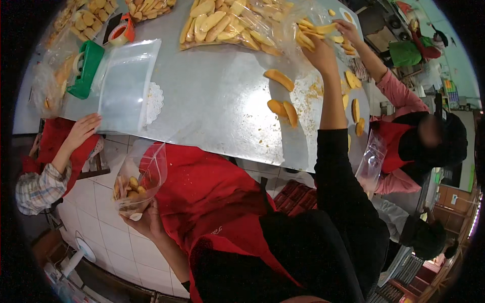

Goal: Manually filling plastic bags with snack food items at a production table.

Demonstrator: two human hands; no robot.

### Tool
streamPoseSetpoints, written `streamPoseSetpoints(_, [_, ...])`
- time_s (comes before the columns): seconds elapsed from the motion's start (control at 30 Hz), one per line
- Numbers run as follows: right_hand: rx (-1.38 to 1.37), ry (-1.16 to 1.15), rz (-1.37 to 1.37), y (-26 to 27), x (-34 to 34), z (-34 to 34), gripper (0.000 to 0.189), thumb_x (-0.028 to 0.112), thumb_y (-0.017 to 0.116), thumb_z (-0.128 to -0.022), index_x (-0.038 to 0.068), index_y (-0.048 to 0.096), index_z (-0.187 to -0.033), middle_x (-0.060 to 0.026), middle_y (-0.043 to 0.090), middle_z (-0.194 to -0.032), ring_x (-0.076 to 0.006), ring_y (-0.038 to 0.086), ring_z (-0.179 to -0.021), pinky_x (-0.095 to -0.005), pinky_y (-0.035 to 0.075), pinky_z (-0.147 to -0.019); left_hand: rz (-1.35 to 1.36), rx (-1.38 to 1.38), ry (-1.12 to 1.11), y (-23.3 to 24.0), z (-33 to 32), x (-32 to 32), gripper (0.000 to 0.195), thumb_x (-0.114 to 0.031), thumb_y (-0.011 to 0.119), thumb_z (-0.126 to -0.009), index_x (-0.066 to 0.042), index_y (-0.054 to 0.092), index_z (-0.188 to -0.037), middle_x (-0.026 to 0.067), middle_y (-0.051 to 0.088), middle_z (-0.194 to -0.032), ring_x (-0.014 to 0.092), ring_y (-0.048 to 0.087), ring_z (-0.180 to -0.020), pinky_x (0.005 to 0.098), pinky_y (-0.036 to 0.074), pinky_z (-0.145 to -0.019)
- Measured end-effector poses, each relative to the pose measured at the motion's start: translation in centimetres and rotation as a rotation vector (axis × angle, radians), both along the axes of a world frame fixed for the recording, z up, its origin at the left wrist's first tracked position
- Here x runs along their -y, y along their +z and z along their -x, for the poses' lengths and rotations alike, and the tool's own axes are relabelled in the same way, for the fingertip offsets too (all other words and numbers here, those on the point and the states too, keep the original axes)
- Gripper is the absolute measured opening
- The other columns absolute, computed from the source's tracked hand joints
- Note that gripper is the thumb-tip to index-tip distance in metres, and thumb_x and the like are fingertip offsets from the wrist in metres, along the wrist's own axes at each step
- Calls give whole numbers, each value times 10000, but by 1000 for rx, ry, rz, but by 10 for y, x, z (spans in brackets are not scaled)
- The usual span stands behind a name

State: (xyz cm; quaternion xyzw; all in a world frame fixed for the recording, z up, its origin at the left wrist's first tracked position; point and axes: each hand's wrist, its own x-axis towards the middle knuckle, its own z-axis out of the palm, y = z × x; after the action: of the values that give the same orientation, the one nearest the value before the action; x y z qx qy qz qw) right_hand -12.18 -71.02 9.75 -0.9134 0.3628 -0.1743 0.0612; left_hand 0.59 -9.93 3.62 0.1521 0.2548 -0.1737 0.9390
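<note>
My left hand (148,222) grips a clear plastic bag (155,166) from below, in front of my red apron. Several yellow-brown chip-like slices (134,187) lie at the bottom of this bag, whose mouth tilts towards the table. At the far right of the metal table (212,102), my right hand (322,53) is closed around several long yellow slices (307,36). Beside it lies a large clear bag (231,28) full of similar slices. Loose slices, among them a curved one (279,79) and a pair (283,110), rest nearer on the tabletop among crumbs.
A co-worker's hand (349,32) reaches to slices near my right hand. Another person's hand (88,127) touches a stack of clear bags (127,83) at left. Near it are a green tape dispenser (87,70), an orange tape dispenser (123,30) and a white doily (154,102).
</note>
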Motion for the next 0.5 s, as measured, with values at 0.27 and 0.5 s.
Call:
streamPoseSetpoints(0.27, [588, -131, -961, -20, -8, 43, 517, 390, 598, -868, -4, 535, -1195, -67, 616, -1010, -185, 592, -909, -311, 485, -806, -6, 52, -65, -17, -2, -20, 741, -352, 708, -762, -120, 333, -1358, 101, 345, -1387, 313, 360, -1234, 503, 350, -966])
streamPoseSetpoints(0.5, [658, -296, -966, -6, -16, 56, 474, 298, 642, -853, 6, 527, -1208, -86, 594, -1070, -153, 558, -953, -269, 472, -809, -35, 99, -97, -12, -2, -10, 734, -372, 682, -781, -137, 315, -1371, 87, 317, -1411, 315, 333, -1259, 526, 346, -965])
